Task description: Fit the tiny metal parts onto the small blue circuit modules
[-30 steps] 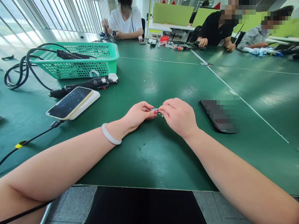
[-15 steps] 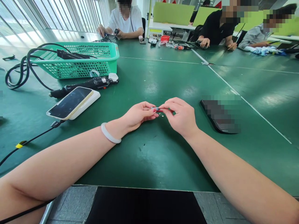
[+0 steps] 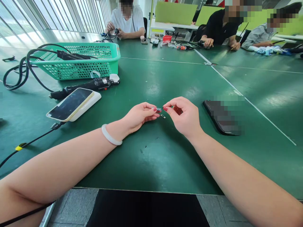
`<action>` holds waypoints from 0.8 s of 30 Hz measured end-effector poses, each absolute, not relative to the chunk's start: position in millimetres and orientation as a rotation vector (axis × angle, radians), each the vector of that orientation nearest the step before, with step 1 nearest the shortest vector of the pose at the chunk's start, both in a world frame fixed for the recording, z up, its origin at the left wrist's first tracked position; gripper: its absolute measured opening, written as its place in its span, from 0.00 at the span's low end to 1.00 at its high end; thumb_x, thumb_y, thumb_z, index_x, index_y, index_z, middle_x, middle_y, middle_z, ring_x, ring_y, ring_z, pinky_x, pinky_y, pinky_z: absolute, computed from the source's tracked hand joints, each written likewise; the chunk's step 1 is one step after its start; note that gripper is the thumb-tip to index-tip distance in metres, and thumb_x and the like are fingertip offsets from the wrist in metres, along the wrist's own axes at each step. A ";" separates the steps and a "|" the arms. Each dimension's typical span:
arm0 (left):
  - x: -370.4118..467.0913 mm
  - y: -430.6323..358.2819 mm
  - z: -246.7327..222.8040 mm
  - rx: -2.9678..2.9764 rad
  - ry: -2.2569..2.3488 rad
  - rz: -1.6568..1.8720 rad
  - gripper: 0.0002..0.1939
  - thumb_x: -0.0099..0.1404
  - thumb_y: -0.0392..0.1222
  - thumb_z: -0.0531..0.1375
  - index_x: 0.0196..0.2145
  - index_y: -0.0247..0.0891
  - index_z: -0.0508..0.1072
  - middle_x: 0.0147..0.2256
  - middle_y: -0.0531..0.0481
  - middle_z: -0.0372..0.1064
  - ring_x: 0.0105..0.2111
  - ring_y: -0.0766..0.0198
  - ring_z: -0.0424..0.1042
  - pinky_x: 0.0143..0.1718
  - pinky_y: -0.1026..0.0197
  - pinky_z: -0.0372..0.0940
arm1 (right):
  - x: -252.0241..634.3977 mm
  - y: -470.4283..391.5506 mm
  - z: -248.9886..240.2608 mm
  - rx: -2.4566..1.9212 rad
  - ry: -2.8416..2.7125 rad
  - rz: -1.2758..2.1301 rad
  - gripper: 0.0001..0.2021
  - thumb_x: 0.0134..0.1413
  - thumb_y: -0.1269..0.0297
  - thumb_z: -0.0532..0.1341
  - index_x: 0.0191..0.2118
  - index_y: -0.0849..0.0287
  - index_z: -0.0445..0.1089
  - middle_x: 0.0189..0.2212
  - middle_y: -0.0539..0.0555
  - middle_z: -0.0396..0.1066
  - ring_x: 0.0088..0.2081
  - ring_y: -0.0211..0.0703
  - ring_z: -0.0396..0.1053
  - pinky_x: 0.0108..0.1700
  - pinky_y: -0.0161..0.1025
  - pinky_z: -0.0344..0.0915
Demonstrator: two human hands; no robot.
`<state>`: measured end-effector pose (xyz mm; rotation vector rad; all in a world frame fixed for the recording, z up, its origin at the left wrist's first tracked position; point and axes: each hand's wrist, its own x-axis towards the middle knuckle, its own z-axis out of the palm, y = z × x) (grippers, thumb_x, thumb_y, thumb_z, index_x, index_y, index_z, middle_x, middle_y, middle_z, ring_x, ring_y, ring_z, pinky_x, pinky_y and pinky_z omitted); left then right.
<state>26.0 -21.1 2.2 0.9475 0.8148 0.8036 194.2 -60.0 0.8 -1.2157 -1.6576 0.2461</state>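
Note:
My left hand [image 3: 140, 117] pinches a small grey, narrow piece [image 3: 158, 109] between thumb and fingers; its kind is too small to tell. Just to the right, my right hand [image 3: 183, 116] has thumb and forefinger pressed together, a short gap away from that piece. Whatever those fingertips hold, if anything, I cannot make out. Below the gap between the hands lies a tiny silvery rectangular frame [image 3: 163, 116], close to the left fingertips. A white bangle rings my left wrist.
To the left are a phone [image 3: 71, 104] on a white block, a black corded power screwdriver [image 3: 82, 88] and a green basket [image 3: 78, 67] with cables. A dark phone-like slab [image 3: 221, 118] lies right of my right hand. Several people sit across the green table [image 3: 146, 167].
My right hand has drawn slightly away to the right, so its fingertips no longer touch the grey piece. My left hand has stayed nearly in place, keeping the piece.

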 end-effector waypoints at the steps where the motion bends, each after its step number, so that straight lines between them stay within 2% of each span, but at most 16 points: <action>1: 26.2 -21.4 1.7 0.970 0.822 0.810 0.04 0.60 0.31 0.61 0.33 0.31 0.68 0.31 0.49 0.73 0.31 0.70 0.73 0.42 0.61 0.66 | 194.4 -59.8 0.7 -1.219 -1.666 0.249 0.04 0.52 0.69 0.61 0.29 0.55 0.72 0.30 0.49 0.70 0.24 0.34 0.59 0.27 0.36 0.59; 6: 27.0 -20.8 -1.1 0.996 0.830 0.846 0.10 0.55 0.25 0.62 0.33 0.32 0.67 0.29 0.51 0.73 0.31 0.70 0.73 0.45 0.58 0.65 | 196.6 -58.2 0.0 -1.257 -1.693 0.265 0.04 0.51 0.70 0.62 0.28 0.55 0.72 0.29 0.49 0.70 0.24 0.34 0.59 0.26 0.36 0.58; 14: 26.4 -21.9 1.8 1.028 0.822 0.807 0.08 0.56 0.31 0.64 0.32 0.32 0.67 0.26 0.52 0.71 0.30 0.70 0.73 0.41 0.60 0.65 | 197.1 -58.7 -0.6 -1.254 -1.750 0.249 0.05 0.52 0.70 0.62 0.29 0.55 0.74 0.30 0.49 0.70 0.23 0.33 0.58 0.26 0.36 0.57; 24: 25.7 -20.4 0.1 1.026 0.813 0.793 0.10 0.54 0.28 0.65 0.33 0.32 0.67 0.25 0.52 0.72 0.29 0.69 0.73 0.39 0.61 0.66 | 197.2 -56.3 -3.3 -1.285 -1.745 0.283 0.03 0.50 0.68 0.64 0.29 0.54 0.76 0.30 0.49 0.70 0.22 0.32 0.57 0.26 0.37 0.57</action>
